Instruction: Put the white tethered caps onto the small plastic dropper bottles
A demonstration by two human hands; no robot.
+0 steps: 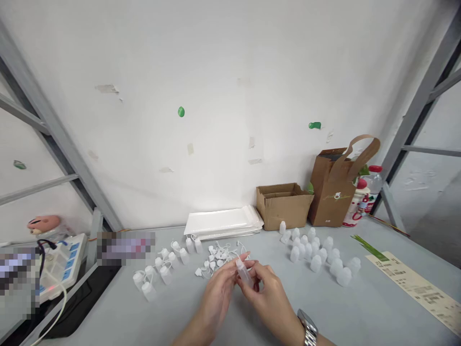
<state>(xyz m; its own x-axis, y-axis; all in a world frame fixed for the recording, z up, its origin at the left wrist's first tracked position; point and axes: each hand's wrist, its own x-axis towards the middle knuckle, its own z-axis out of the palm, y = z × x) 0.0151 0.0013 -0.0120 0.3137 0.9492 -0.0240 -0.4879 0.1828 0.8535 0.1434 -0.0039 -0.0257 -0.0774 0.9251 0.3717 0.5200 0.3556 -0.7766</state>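
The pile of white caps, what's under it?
The grey table shows around and between the white caps. Whatever is right beneath them is covered, and the left hand may hide some caps.

A grey table (180, 307) carries translucent squeeze bottles (316, 263) at right, capped bottles (165, 275) at left, loose caps (212, 264) between, white envelopes (223, 222), a cardboard box (286, 214), a paper bag (328, 202) and a printed sheet (414, 283).

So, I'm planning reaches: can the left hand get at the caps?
Likely yes: the caps lie just beyond the left hand, nothing blocking them, though it's busy with a bottle.
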